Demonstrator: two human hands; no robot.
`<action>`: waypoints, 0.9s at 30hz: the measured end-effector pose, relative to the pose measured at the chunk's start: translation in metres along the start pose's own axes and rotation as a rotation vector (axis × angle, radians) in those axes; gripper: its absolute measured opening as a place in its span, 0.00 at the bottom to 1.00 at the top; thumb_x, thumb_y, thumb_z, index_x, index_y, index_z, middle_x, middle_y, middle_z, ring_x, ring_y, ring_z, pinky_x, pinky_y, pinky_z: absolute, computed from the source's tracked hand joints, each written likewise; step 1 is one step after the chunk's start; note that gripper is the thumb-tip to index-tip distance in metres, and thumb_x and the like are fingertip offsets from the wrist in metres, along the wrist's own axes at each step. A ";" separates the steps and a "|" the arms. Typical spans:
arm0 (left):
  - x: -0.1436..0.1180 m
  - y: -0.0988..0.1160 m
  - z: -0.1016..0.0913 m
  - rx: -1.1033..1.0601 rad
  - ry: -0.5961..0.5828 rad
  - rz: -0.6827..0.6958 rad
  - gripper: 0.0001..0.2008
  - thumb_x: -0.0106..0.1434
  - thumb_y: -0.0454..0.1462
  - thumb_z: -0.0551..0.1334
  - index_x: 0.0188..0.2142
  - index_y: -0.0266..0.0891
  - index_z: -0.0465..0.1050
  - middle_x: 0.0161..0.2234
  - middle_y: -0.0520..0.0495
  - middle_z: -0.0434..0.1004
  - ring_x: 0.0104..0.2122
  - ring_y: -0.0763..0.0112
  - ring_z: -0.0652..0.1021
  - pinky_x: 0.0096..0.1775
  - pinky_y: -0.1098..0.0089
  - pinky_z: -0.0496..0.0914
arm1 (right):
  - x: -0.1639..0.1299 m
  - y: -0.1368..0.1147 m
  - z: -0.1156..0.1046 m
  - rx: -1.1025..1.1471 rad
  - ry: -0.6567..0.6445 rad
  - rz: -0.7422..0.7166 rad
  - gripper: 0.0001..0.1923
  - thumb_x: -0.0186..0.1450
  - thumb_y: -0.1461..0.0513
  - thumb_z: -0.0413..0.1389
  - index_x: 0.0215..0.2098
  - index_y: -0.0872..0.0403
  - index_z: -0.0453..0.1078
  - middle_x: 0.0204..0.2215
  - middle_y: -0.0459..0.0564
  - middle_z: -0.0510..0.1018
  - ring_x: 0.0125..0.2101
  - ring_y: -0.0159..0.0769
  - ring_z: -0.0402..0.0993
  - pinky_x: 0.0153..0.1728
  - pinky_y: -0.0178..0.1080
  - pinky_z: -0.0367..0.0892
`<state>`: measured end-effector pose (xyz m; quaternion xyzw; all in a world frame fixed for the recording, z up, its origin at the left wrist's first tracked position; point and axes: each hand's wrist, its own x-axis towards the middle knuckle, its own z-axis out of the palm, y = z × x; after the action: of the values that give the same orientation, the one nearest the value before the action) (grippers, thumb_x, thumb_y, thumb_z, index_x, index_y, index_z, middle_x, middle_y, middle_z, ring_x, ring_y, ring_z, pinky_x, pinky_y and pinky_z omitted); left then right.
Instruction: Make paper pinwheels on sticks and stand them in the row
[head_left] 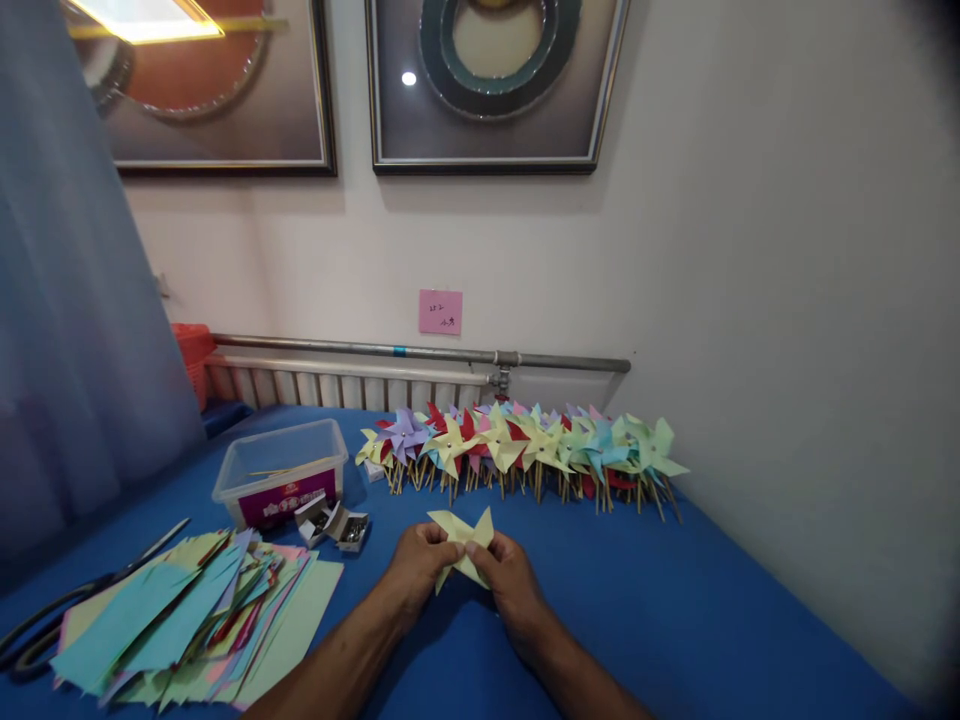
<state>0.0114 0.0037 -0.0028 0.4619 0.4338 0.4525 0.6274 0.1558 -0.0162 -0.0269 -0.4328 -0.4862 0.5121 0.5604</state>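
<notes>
A pale yellow paper pinwheel (pixel 463 560) is held between my two hands above the blue tabletop, its four-cornered blades folded toward the middle. My left hand (pixel 421 562) grips it from the left, the thumb pressed near its centre. From the right, my right hand (pixel 511 572) pinches it, thumb beside the other thumb. The fingers behind the paper are mostly hidden. No stick shows on this pinwheel. Beyond my hands lie many finished-looking pinwheels (pixel 499 440) in several colours, on thin wooden sticks.
Coloured paper sheets (pixel 187 620) lie heaped at the left, beside black-handled scissors (pixel 97 585). Two small open boxes of metal bits (pixel 349 530) stand before a clear plastic tub (pixel 281 460). Behind the blue table (pixel 637 620) are a radiator (pixel 352 385) and a wall; a curtain (pixel 82 300) hangs left.
</notes>
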 end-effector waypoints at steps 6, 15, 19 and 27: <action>0.000 0.000 0.001 -0.002 0.018 -0.006 0.16 0.41 0.42 0.74 0.21 0.36 0.71 0.17 0.52 0.72 0.17 0.77 0.67 0.23 0.73 0.58 | 0.001 0.000 -0.001 -0.019 -0.008 -0.005 0.26 0.54 0.46 0.67 0.41 0.57 0.79 0.31 0.52 0.84 0.32 0.44 0.78 0.35 0.41 0.71; 0.002 -0.001 0.000 0.013 0.025 0.011 0.17 0.39 0.44 0.74 0.19 0.36 0.70 0.16 0.52 0.71 0.16 0.77 0.66 0.22 0.73 0.57 | 0.001 -0.001 0.000 -0.051 0.008 -0.011 0.23 0.54 0.47 0.66 0.39 0.56 0.80 0.30 0.51 0.84 0.33 0.44 0.78 0.36 0.40 0.70; 0.004 -0.003 0.000 0.005 0.011 0.014 0.18 0.38 0.45 0.75 0.19 0.36 0.71 0.16 0.51 0.71 0.16 0.77 0.66 0.22 0.73 0.57 | 0.001 -0.002 0.000 -0.050 0.004 -0.019 0.23 0.55 0.46 0.66 0.39 0.56 0.80 0.30 0.51 0.84 0.33 0.44 0.78 0.35 0.40 0.70; 0.009 -0.010 0.000 0.019 0.042 0.036 0.18 0.37 0.45 0.75 0.20 0.36 0.72 0.16 0.51 0.72 0.16 0.76 0.67 0.22 0.73 0.59 | 0.002 0.003 0.001 -0.034 -0.004 -0.017 0.23 0.57 0.47 0.65 0.40 0.56 0.79 0.32 0.52 0.84 0.33 0.44 0.78 0.34 0.40 0.69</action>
<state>0.0151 0.0110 -0.0132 0.4661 0.4427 0.4693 0.6054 0.1546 -0.0144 -0.0293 -0.4370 -0.4994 0.4999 0.5565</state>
